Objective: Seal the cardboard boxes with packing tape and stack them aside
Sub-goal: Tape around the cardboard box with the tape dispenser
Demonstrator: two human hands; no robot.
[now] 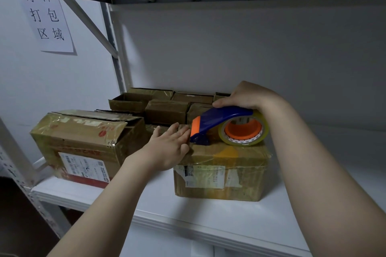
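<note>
A brown cardboard box (221,175) with shipping labels on its front stands on the white shelf (188,221). On its top rests a blue and orange tape dispenser (221,125) carrying a roll of clear tape (244,131). My right hand (246,96) grips the dispenser's blue handle from above. With straight fingers, my left hand (169,148) presses flat on the box's top left edge, just left of the dispenser's orange nose.
A larger taped box (83,144) sits at the left of the shelf. Several small brown boxes (165,106) are lined up against the back wall. A paper sign (48,16) hangs on the left wall. Metal shelf posts (113,48) rise at left, another shelf overhead.
</note>
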